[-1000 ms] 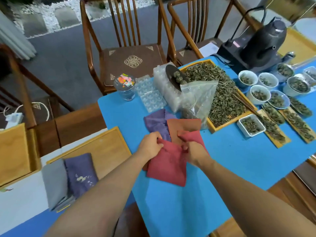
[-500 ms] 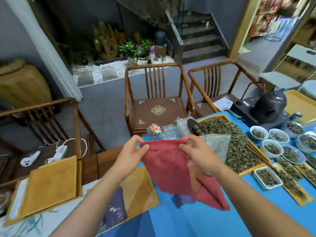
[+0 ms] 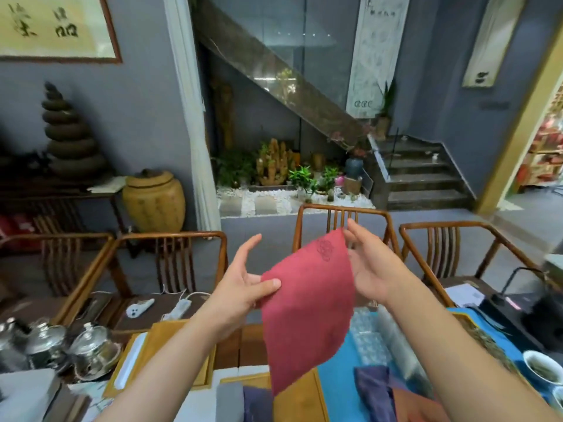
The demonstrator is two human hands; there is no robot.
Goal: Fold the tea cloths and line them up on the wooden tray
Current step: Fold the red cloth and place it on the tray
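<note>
I hold a red tea cloth (image 3: 307,312) up in the air, hanging open above the table. My left hand (image 3: 243,287) pinches its left edge between thumb and fingers. My right hand (image 3: 368,269) holds the top right corner, fingers stretched up behind the cloth. Below, the wooden tray (image 3: 301,397) carries a folded grey cloth (image 3: 229,402) and a folded purple cloth (image 3: 257,405) side by side. A loose purple cloth (image 3: 373,388) and a brown cloth (image 3: 417,406) lie on the blue mat (image 3: 338,388) to the right.
A second wooden tray (image 3: 182,333) lies to the left, with glass teapots (image 3: 91,348) beside it. A black kettle on its base (image 3: 545,312) and a bowl of tea leaves (image 3: 543,365) stand at the right. Wooden chairs (image 3: 344,217) line the table's far side.
The red cloth has gone from lying on the table to being held high and spread open in both hands. My view has tilted up from the table to the room.
</note>
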